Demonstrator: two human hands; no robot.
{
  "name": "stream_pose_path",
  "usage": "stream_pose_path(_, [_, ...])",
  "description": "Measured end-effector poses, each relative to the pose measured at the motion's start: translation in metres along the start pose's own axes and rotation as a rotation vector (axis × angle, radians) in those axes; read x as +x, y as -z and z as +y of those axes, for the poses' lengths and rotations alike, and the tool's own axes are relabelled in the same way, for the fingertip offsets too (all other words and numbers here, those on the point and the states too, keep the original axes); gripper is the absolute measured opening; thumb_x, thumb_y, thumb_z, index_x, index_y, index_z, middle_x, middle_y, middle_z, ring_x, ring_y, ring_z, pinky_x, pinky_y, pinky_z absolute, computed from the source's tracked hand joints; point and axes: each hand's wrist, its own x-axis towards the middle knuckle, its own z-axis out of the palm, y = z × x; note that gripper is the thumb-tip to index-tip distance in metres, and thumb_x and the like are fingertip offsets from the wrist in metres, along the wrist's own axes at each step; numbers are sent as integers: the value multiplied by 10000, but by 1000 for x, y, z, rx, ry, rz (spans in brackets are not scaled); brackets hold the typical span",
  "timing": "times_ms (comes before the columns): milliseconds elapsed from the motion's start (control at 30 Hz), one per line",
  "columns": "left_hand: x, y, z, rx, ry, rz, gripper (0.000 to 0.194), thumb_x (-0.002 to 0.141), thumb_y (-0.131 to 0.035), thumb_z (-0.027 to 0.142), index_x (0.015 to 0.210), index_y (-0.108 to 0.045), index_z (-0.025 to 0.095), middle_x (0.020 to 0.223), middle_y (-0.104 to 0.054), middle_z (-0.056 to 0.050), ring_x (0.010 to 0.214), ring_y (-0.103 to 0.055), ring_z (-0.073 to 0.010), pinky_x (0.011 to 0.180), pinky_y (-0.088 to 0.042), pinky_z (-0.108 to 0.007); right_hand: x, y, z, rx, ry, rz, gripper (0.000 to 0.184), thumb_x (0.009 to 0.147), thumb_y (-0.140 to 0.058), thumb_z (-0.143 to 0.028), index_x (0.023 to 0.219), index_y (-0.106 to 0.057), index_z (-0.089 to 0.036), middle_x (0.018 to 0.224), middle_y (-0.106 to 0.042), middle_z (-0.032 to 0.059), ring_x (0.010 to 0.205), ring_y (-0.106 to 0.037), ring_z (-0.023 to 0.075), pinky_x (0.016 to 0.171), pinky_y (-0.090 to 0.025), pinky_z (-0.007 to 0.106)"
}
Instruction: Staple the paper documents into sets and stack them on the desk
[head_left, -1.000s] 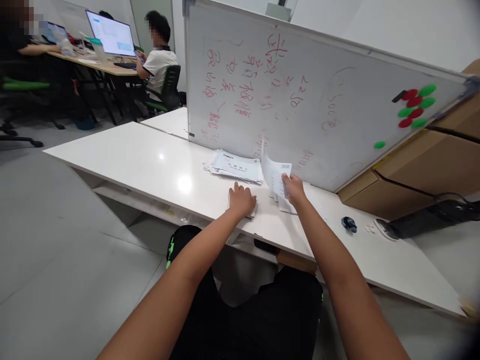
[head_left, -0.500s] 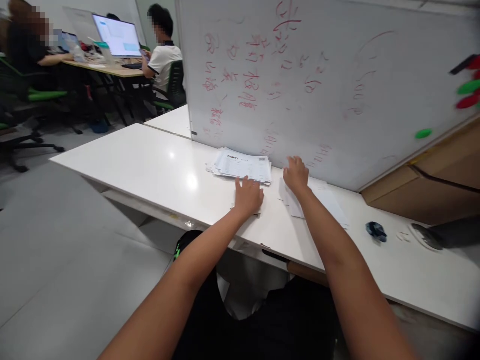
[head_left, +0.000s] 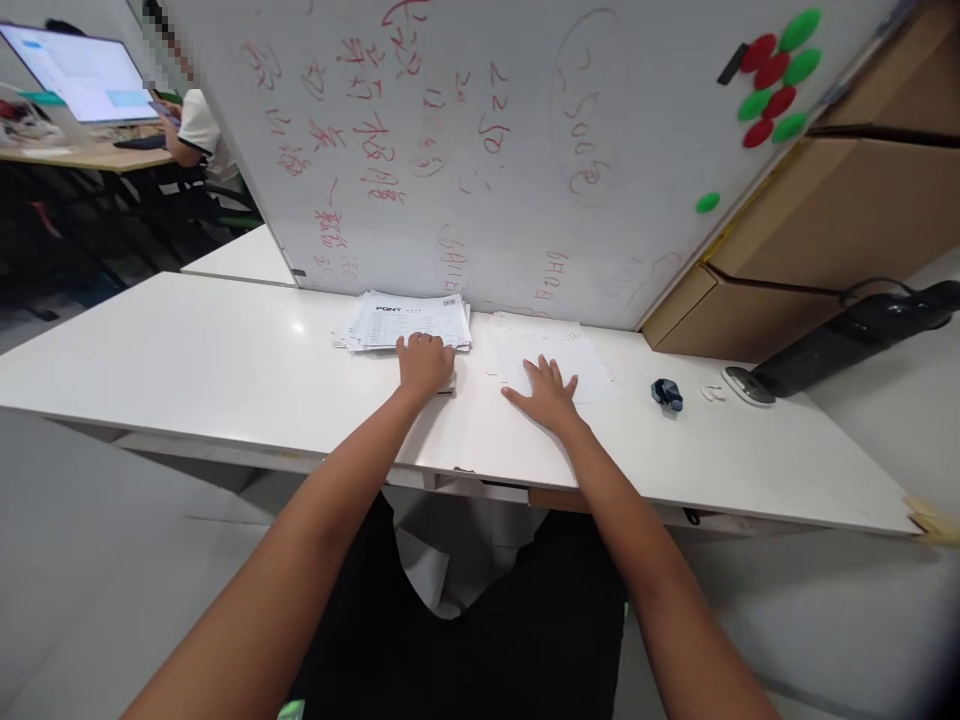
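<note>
My left hand [head_left: 425,364] is curled over a small flat object [head_left: 449,386] at the near edge of a stack of printed sheets [head_left: 420,318]. Only an end of that object shows beside my palm, so its kind is hidden. The top sheet bears a dark heading and a square code. To the right, my right hand [head_left: 547,393] lies with fingers spread on white paper sheets [head_left: 589,365], holding nothing. Those sheets lie on the white table [head_left: 187,350].
A whiteboard [head_left: 487,150] with red writing and magnets stands along the table's back. Right of the papers are a dark blue crumpled item [head_left: 667,395], a black bottle [head_left: 847,335] lying down and cardboard boxes [head_left: 825,215]. A person [head_left: 202,130] sits at a desk on the left.
My right hand has put down the sheet it held upright, and now presses flat on the right-hand papers. My left hand keeps its place by the stack. The view has swung right.
</note>
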Motion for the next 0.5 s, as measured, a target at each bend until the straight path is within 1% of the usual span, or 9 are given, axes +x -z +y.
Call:
stream_pose_path(67, [0, 2, 1, 15, 14, -15, 361, 933, -337, 349, 949, -651, 172, 1084, -657, -126, 1141, -494, -292, 1051, -248, -491, -1, 0, 0, 28, -7, 57, 644, 907, -298, -572, 1428, -333, -197, 1558, -221, 113, 1437, -132, 284, 1103, -30, 623])
stream_pose_path(133, [0, 5, 2, 33, 33, -39, 362, 933, -336, 351, 934, -652, 174, 1075, -658, -124, 1118, -509, -286, 1026, -280, -467, -2, 0, 0, 43, -6, 94, 587, 932, -261, -508, 1412, -352, -183, 1536, -279, 114, 1424, -180, 266, 1108, -54, 610])
stream_pose_path(200, [1, 8, 4, 51, 41, -64, 365, 934, -337, 353, 925, -653, 171, 1080, -654, -128, 1102, -519, -285, 1002, -304, -451, -5, 1, 0, 35, 13, 85, 644, 911, -282, -574, 1423, -337, -188, 1544, -254, 124, 1426, -162, 290, 1096, -40, 631])
stream_pose_path(267, [1, 11, 5, 71, 48, -82, 371, 936, -333, 354, 920, -654, 168, 1082, -651, -131, 1087, -527, -284, 985, -316, -440, -6, 2, 0, 13, 44, 49, 771, 848, -335, -684, 1450, -293, -204, 1562, -190, 139, 1433, -111, 331, 1075, -5, 661])
stream_pose_path(333, [1, 12, 6, 86, 55, -90, 380, 939, -326, 352, 919, -656, 164, 1073, -650, -134, 1073, -533, -284, 971, -325, -434, -6, 3, 0, -2, 67, 19, 868, 793, -377, -744, 1469, -249, -213, 1572, -141, 151, 1433, -75, 358, 1061, 16, 674])
stream_pose_path(400, [2, 12, 7, 93, 63, -89, 388, 942, -318, 347, 919, -657, 158, 1060, -650, -137, 1061, -538, -286, 960, -330, -431, -5, 4, 0, 0, 72, 8, 869, 794, -383, -738, 1469, -243, -209, 1574, -128, 153, 1433, -67, 363, 1062, 12, 671])
stream_pose_path(500, [4, 12, 7, 94, 69, -96, 390, 945, -317, 346, 926, -656, 154, 1048, -648, -139, 1046, -543, -286, 952, -333, -430, -2, 3, -4, 13, 55, 11, 743, 844, -395, -636, 1433, -302, -192, 1563, -179, 149, 1425, -106, 369, 1070, -34, 655])
